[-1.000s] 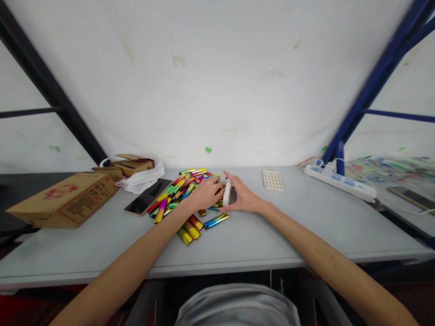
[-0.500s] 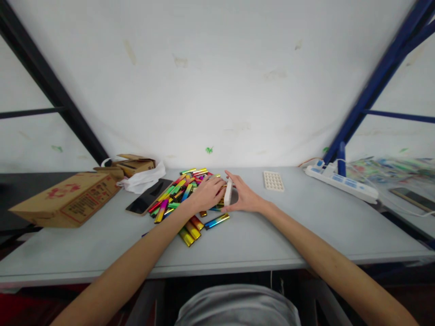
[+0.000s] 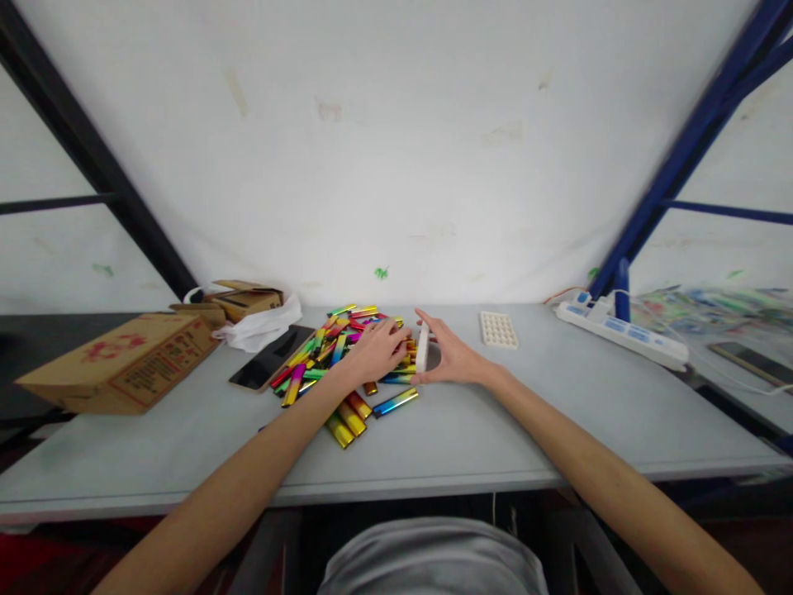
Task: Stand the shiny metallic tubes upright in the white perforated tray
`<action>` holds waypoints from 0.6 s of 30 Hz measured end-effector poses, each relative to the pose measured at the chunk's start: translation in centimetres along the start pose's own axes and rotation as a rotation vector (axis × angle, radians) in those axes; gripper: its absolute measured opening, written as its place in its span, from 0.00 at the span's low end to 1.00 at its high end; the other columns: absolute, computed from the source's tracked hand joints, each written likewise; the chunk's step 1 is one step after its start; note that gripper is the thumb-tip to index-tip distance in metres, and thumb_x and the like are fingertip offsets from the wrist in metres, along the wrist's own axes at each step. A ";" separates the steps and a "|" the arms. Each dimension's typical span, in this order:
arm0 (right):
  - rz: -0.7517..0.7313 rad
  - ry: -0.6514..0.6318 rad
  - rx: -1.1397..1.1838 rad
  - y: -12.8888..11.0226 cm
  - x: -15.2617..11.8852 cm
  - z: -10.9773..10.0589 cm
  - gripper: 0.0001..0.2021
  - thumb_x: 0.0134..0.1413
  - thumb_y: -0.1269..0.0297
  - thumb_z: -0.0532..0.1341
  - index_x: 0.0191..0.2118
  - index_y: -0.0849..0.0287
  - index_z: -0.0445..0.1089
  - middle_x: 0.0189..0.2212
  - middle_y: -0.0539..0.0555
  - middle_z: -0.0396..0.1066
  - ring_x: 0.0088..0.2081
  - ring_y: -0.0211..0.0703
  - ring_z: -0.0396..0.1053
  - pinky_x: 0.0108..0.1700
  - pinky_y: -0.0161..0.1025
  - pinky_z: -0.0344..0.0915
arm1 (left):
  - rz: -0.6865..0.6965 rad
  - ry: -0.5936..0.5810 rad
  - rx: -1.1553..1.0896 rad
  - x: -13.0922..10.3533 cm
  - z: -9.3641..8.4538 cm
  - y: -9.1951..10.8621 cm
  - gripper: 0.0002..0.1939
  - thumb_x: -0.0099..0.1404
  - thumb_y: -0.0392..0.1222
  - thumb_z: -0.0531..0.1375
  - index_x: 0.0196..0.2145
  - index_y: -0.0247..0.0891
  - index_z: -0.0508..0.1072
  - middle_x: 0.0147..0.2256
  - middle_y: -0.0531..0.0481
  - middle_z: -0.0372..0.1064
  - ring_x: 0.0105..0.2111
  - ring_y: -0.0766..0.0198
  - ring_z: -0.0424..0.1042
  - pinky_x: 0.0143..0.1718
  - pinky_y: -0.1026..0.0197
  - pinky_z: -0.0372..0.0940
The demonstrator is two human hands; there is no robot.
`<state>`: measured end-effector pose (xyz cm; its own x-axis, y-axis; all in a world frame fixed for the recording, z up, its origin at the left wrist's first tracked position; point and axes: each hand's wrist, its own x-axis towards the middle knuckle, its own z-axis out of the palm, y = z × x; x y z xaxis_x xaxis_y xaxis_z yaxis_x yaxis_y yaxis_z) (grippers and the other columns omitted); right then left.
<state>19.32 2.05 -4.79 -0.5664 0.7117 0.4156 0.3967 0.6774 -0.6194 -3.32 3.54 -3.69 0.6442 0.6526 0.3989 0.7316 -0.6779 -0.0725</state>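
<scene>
Rightward, by a little, had gone the white block (image 3: pixel 423 347) and the right hand (image 3: pixel 455 357) with it, so that more yellow and gold showed between the block and the left hand (image 3: pixel 375 355) than half a second before. The right hand was spread in a wide C, thumb near the block's closer end and a finger near its farther one; that span seemed to be what kept the block standing on its narrow edge, its face turned toward the pile. The left hand lay palm down over the pile's right side, fingers bent among the shiny coloured pieces (image 3: pixel 339 351). Probably they were lighters, though whether the fingertips had closed on one I couldn't tell.

Most pieces sat heaped to the left of the block, a sensible place, since the left hand could reach them without crossing the right arm. One blue-and-gold piece (image 3: pixel 395 402) lay apart at the near side, out of the way of both palms. The pale studded tray (image 3: pixel 497 330) rested flat beyond the right hand, well clear of the heap. The dark phone (image 3: pixel 266 364) lay by the pile's left edge, and the power strip (image 3: pixel 623 332) sat far to the right on the grey table (image 3: pixel 483 438), which left elbow room.
</scene>
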 end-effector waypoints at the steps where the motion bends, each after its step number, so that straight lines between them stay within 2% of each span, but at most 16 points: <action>1: -0.003 -0.007 -0.002 0.0 0.0 -0.1 0.65 0.41 0.43 0.75 0.75 0.50 0.34 0.66 0.66 0.54 0.67 0.61 0.55 0.68 0.61 0.55 | -0.008 0.000 0.006 0.0 -0.1 0.0 0.15 0.75 0.43 0.48 0.48 0.39 0.72 0.45 0.40 0.70 0.47 0.50 0.69 0.48 0.48 0.64; 4: -0.019 -0.032 -0.001 -0.1 0.1 -0.4 0.66 0.41 0.43 0.75 0.75 0.49 0.32 0.66 0.65 0.53 0.67 0.61 0.54 0.68 0.62 0.55 | 0.003 -0.006 -0.026 -0.1 -0.1 0.3 0.16 0.76 0.46 0.48 0.50 0.39 0.71 0.49 0.40 0.71 0.51 0.50 0.69 0.54 0.45 0.61; 7: -0.026 -0.039 0.003 -0.2 0.1 -0.5 0.66 0.41 0.43 0.76 0.75 0.49 0.31 0.67 0.65 0.51 0.68 0.62 0.53 0.68 0.62 0.55 | 0.064 -0.047 -0.074 -0.2 -0.1 0.7 0.16 0.74 0.48 0.51 0.53 0.41 0.71 0.54 0.41 0.70 0.55 0.49 0.68 0.59 0.43 0.58; 11: -0.005 -0.038 0.014 -0.2 0.0 -0.5 0.67 0.40 0.43 0.76 0.75 0.50 0.31 0.67 0.66 0.52 0.68 0.62 0.53 0.68 0.61 0.54 | 0.104 -0.100 -0.079 -0.3 -0.2 1.2 0.15 0.73 0.50 0.53 0.49 0.41 0.73 0.52 0.41 0.70 0.53 0.49 0.69 0.58 0.44 0.58; 18: -0.010 -0.034 -0.022 0.5 -0.3 -1.4 0.65 0.41 0.45 0.76 0.75 0.48 0.32 0.67 0.66 0.51 0.68 0.63 0.54 0.69 0.62 0.53 | 0.076 -0.099 0.004 -0.1 0.2 1.2 0.13 0.73 0.48 0.53 0.47 0.41 0.73 0.49 0.41 0.70 0.51 0.50 0.70 0.56 0.44 0.59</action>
<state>20.69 2.46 -4.34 -0.5947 0.6981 0.3987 0.4062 0.6889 -0.6004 -2.46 2.69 -4.01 0.7163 0.6301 0.2997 0.6809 -0.7251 -0.1030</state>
